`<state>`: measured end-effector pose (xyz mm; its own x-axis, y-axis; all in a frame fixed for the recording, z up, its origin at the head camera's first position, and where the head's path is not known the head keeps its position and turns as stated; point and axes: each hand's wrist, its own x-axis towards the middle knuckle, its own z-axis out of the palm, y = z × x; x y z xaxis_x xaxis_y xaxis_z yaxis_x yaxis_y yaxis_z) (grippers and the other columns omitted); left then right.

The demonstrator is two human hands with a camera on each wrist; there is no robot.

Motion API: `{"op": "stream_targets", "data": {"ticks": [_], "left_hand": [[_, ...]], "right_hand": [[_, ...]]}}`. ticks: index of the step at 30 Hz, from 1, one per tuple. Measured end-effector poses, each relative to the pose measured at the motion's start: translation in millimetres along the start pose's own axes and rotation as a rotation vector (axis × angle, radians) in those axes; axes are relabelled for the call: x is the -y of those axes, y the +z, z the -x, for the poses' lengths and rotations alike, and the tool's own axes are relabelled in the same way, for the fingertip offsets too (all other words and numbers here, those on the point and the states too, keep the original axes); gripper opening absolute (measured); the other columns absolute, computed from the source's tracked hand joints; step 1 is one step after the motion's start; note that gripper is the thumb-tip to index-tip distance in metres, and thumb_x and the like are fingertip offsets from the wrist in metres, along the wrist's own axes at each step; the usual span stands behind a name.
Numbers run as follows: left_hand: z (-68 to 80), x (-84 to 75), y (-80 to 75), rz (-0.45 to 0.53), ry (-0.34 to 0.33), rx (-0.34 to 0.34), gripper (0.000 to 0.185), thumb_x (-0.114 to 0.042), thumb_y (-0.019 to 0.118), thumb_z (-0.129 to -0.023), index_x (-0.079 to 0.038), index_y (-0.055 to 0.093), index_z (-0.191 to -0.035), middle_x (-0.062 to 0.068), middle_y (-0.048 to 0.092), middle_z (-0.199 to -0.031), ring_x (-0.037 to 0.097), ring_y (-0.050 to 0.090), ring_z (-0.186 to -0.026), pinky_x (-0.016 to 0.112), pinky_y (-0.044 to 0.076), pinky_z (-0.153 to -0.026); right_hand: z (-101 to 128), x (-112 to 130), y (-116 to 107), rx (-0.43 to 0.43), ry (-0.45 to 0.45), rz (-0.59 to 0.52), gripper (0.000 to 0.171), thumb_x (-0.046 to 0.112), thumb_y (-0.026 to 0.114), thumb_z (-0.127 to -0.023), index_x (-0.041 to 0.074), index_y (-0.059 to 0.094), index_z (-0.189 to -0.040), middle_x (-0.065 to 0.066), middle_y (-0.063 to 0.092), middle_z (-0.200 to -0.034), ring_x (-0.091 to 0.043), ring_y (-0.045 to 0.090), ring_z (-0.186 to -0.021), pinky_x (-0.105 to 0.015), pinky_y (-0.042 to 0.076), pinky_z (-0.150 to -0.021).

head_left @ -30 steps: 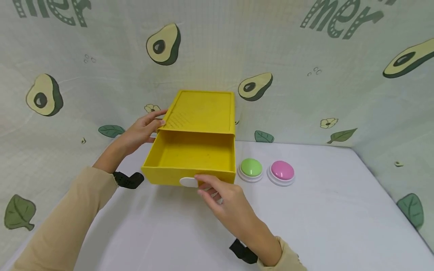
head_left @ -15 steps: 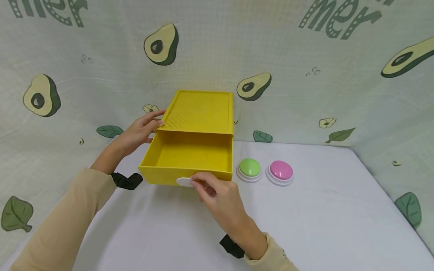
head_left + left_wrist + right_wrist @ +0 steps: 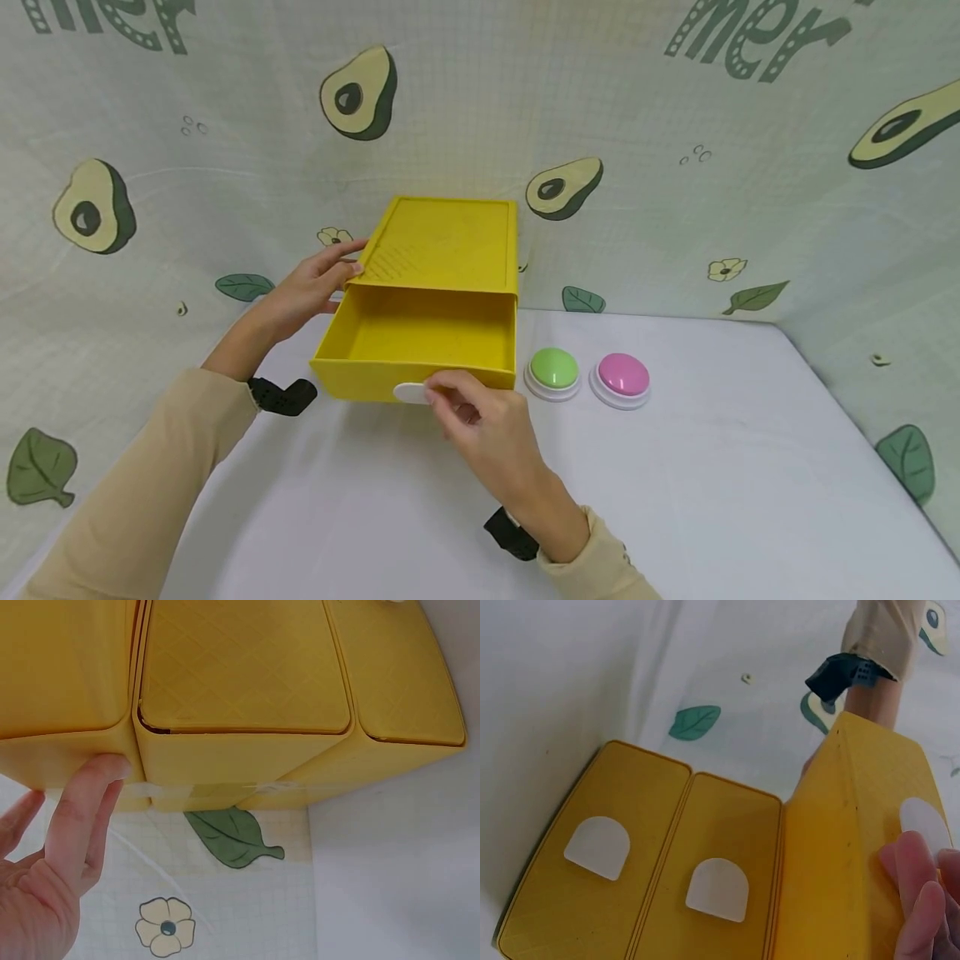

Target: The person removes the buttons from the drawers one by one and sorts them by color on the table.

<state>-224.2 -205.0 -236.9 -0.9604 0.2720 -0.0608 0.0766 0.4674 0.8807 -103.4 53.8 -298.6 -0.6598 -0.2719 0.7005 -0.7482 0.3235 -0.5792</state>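
- Your right hand point(image 3: 491, 425) sits just below the middle of the head view, its fingers curled onto the white handle point(image 3: 408, 393) at the front of the yellow drawer point(image 3: 420, 346) — thumb and fingertips pinch that tab.
- In the right wrist view the same fingertips point(image 3: 919, 877) lie against the white tab at the lower right of the frame.
- Your left hand point(image 3: 311, 287) is left of centre in the head view, fingers straight and relaxed, resting against the left edge of the yellow box point(image 3: 446, 242) — it grips nothing.
- The left wrist view shows a straight finger point(image 3: 86, 802) touching the box's lower corner at the left of the frame.
- The drawer stands pulled out toward you from the box, in the centre of the head view, its inside showing only bare yellow floor.
- The box rests on the white table point(image 3: 712, 483), backed close against the avocado-print cloth point(image 3: 225, 125).
- A green button point(image 3: 554, 371) lies just right of the drawer's front corner, and a pink button point(image 3: 622, 377) just beside it, further right.
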Motion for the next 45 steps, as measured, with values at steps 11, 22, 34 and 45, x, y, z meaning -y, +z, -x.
{"op": "stream_targets", "data": {"ticks": [11, 22, 34, 45], "left_hand": [[-2.5, 0.0, -0.1, 0.007, -0.008, 0.000, 0.061, -0.043, 0.041, -0.097, -0.023, 0.017, -0.149, 0.015, 0.037, -0.144, 0.034, 0.039, -0.125, 0.063, 0.032, -0.101], [-3.0, -1.3, 0.7, 0.034, -0.014, 0.006, 0.062, -0.045, 0.041, -0.097, -0.025, 0.017, -0.149, 0.014, 0.038, -0.144, 0.031, 0.039, -0.125, 0.061, 0.032, -0.102], [-2.6, -2.6, 1.7, 0.036, -0.015, -0.013, 0.061, -0.045, 0.041, -0.097, -0.025, 0.018, -0.149, 0.014, 0.040, -0.142, 0.030, 0.045, -0.119, 0.056, 0.040, -0.098], [-2.6, -2.9, 2.6, 0.048, -0.027, -0.018, 0.058, -0.041, 0.040, -0.098, -0.025, 0.018, -0.149, 0.013, 0.042, -0.140, 0.025, 0.051, -0.108, 0.053, 0.043, -0.097]], "right_hand": [[-12.8, -9.8, 1.0, -0.005, 0.040, 0.023, 0.010, 0.011, 0.066, -0.085, 0.008, 0.065, -0.095, -0.001, 0.066, -0.067, -0.003, 0.055, -0.051, -0.010, 0.044, -0.050], [-35.3, -27.0, 3.6, -0.022, 0.106, 0.079, 0.010, 0.011, 0.064, -0.087, 0.006, 0.064, -0.095, -0.005, 0.069, -0.073, -0.009, 0.061, -0.057, -0.015, 0.049, -0.054], [-49.1, -41.0, 6.0, -0.039, 0.114, 0.076, 0.009, 0.011, 0.062, -0.088, 0.006, 0.063, -0.096, -0.006, 0.069, -0.072, -0.010, 0.062, -0.057, -0.016, 0.051, -0.057], [-57.6, -52.9, 8.1, -0.039, 0.143, 0.101, 0.011, 0.014, 0.061, -0.090, 0.007, 0.063, -0.099, -0.005, 0.069, -0.073, -0.011, 0.062, -0.059, -0.017, 0.050, -0.057]]}}
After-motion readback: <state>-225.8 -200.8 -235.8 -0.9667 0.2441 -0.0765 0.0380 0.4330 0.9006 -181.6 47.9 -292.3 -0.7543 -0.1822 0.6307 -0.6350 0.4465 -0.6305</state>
